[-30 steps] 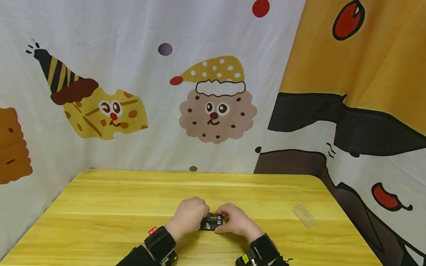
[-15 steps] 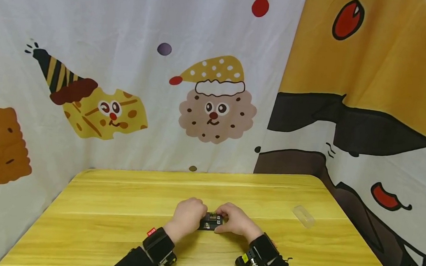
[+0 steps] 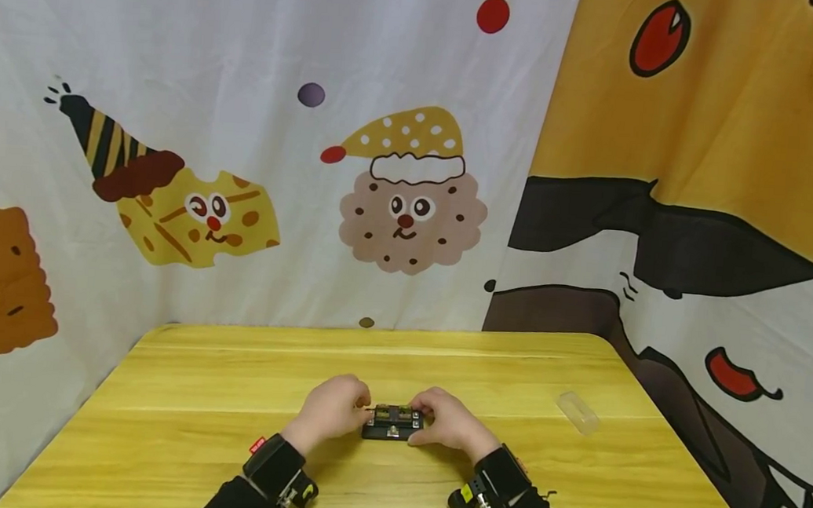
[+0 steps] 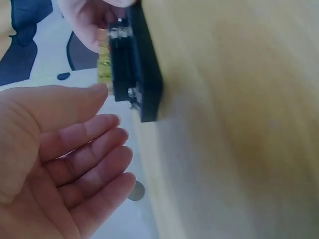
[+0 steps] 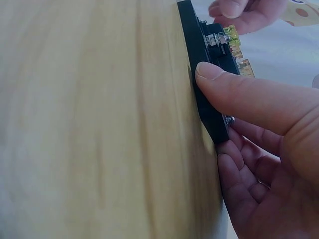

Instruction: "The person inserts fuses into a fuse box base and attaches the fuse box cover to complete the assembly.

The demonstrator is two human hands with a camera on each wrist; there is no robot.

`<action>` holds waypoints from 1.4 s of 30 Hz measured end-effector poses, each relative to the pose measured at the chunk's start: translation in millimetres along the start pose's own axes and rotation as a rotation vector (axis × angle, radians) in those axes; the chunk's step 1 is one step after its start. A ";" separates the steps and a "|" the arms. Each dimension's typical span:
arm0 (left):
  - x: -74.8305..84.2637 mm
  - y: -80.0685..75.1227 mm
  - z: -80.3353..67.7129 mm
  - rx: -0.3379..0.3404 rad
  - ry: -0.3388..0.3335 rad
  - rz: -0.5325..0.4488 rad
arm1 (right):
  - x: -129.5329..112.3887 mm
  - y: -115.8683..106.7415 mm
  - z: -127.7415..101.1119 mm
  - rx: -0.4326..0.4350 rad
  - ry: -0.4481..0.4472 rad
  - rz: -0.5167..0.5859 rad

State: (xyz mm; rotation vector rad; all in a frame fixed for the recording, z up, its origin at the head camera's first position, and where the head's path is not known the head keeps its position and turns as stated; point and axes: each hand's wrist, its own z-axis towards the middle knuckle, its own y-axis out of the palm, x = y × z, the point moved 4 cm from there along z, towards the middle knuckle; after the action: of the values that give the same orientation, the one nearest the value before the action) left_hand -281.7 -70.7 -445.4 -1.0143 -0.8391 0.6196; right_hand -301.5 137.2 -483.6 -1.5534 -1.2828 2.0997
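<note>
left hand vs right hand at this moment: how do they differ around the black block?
The right hand grips the black block, thumb pressed on its near edge; the left hand lies beside it, open, with no grip visible. The right hand's fingers curl round the block's end; the left hand's fingers are straight and relaxed. Both sit low on the wooden table, flanking the block, and both wear black wrist straps.

Small rectangular black plastic block (image 3: 392, 425) with silver metal clips and yellow-green inserts along its top. It lies on a yellow wooden table (image 3: 191, 396) with paler grain streaks. Small clear plastic case (image 3: 578, 412), colourless. Black wrist straps, the left one (image 3: 271, 465) with a red tag, the right one (image 3: 496, 485) with a yellow mark. White printed cloth backdrop (image 3: 250, 54) bears red, purple and mustard dots, a brown biscuit face in a spotted yellow cap (white trim, red bobble), and yellow cheese in a striped black-and-yellow hat; orange, black and white cartoon cloth (image 3: 707, 110) at right.
</note>
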 end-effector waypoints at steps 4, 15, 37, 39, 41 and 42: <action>-3.6 3.0 -1.3 -0.023 -0.004 -0.025 | -1.7 -0.5 0.3 -0.003 0.005 0.010; 0.2 7.7 0.9 -0.094 -0.034 -0.059 | -3.8 -2.0 -0.2 -0.004 0.015 0.019; 0.5 12.3 0.2 -0.106 -0.078 -0.074 | -2.6 0.0 -1.3 -0.011 -0.009 0.017; 1.2 11.8 0.2 -0.100 -0.082 -0.072 | -2.3 0.4 -1.2 -0.011 -0.002 0.015; 1.1 12.3 0.3 -0.096 -0.089 -0.066 | -2.4 0.2 -1.2 -0.009 -0.004 0.014; 0.9 12.6 0.5 -0.094 -0.092 -0.061 | -2.5 0.0 -1.2 -0.008 -0.004 0.011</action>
State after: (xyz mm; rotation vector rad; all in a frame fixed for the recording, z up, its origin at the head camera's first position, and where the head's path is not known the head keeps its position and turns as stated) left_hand -282.5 -64.6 -456.5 -1.0472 -0.9836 0.5827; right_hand -299.5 136.3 -482.0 -1.5640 -1.2877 2.1085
